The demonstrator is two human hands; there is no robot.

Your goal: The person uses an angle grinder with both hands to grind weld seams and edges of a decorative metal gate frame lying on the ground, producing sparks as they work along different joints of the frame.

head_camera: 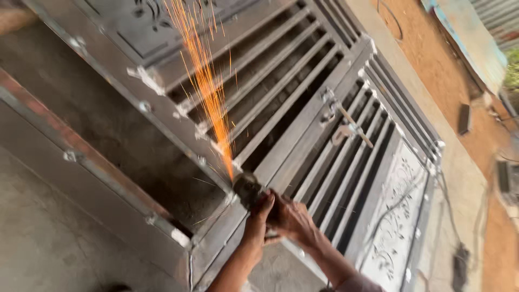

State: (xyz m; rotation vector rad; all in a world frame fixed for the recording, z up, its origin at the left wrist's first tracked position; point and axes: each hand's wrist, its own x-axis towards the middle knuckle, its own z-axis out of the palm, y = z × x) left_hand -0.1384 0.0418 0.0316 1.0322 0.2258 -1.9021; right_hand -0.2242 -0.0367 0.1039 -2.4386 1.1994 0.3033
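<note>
Head view: both hands at lower centre of frame, clenched round a small dark angle grinder (250, 189). Left hand (258, 219) wraps the body from the left w/ thumb up by the disc; right hand (292, 216) grips it from the right. Disc touches the grey steel gate frame (303, 130) at a corner joint. Orange sparks (208, 81) stream twd upper left. Ornate cut-metal panel (397, 211) sits lower right.
</note>
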